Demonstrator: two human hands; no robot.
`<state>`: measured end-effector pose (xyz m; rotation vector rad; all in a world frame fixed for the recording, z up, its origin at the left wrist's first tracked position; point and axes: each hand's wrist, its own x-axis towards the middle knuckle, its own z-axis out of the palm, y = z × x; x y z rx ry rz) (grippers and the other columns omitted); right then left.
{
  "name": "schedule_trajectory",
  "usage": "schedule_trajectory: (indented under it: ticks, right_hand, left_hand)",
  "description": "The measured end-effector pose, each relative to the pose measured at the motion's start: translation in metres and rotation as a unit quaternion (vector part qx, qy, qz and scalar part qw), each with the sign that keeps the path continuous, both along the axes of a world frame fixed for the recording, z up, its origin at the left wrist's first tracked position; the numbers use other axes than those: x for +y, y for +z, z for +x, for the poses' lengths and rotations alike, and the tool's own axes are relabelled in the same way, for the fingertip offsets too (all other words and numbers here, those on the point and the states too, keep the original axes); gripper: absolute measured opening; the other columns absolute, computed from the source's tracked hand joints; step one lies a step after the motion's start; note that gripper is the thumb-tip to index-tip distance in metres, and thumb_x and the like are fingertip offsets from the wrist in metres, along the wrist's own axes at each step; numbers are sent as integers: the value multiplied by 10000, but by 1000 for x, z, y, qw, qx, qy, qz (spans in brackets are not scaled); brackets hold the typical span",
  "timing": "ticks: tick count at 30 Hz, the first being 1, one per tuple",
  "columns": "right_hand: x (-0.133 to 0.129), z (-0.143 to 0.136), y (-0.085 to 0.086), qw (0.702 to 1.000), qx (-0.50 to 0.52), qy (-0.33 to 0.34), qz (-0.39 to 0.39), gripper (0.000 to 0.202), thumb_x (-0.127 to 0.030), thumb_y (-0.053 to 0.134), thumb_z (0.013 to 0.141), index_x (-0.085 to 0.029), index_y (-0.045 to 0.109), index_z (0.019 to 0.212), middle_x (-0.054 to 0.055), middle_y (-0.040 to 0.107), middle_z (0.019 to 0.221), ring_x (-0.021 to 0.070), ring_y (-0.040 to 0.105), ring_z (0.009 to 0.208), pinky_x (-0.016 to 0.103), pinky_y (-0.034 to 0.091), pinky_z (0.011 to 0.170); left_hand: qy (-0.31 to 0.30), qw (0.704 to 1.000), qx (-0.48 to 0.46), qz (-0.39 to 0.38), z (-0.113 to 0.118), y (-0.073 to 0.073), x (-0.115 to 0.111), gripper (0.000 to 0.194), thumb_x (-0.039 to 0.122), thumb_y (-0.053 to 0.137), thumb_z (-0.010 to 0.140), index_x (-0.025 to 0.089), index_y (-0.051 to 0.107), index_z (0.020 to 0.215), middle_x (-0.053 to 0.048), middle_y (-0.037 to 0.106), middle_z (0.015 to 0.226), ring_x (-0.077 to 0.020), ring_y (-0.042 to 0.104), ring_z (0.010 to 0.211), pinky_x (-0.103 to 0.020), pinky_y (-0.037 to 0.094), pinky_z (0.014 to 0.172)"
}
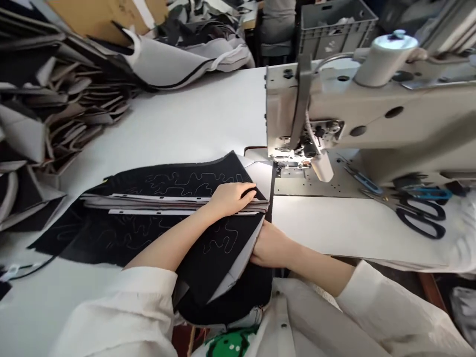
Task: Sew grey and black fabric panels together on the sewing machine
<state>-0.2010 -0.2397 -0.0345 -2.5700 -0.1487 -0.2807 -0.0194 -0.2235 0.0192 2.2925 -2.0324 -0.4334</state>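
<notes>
Black fabric panels [186, 181] with wavy light stitching lie on the white table, left of the sewing machine's needle area. Along their middle runs a raised stack of grey layered edges with white strips [148, 203]. My left hand [232, 198] rests on the right end of that ridge, fingers together and pointing right, pressing it; a small gap shows at the thumb. My right hand [269, 245] is at the right edge of the panels, its fingers tucked under the grey underside and hidden. The lower part of the panels hangs over the table's front edge.
The sewing machine [357, 114] with a thread cone [386, 57] stands at the right. Scissors [420, 210] and blue-handled snips [362, 178] lie beside its base. Piled fabric pieces [74, 104] fill the left, and a grey crate [334, 29] is behind.
</notes>
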Motion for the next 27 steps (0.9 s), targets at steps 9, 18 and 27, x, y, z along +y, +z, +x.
schedule_trajectory:
  ticks: [9,18,27]
  right_hand:
    - [18,-45,-10,971,-42,-148,-185,258,-146,509,881,-176,639,1102,121,558,1282,320,418,1274,561,306,1100]
    - [29,-56,-15,959,-114,-201,-166,224,-115,522,865,-108,670,1033,150,627,1146,329,487,1212,521,412,1055]
    - [16,-64,-16,968,-119,-171,-139,194,-137,496,897,-132,658,1004,105,614,1187,298,485,1228,469,423,1069]
  left_hand:
    - [-20,991,-102,-81,-32,-21,-28,406,358,383,910,146,509,1233,-116,367,1480,-295,350,1299,-465,371,982]
    - [-49,992,-113,-32,-51,-10,-36,509,237,345,874,137,423,1367,-92,376,1463,-294,393,1200,-445,383,926]
    - [-58,991,-117,-30,-51,-10,-45,529,284,349,901,196,377,1422,-50,400,1452,-290,433,1096,-426,401,877]
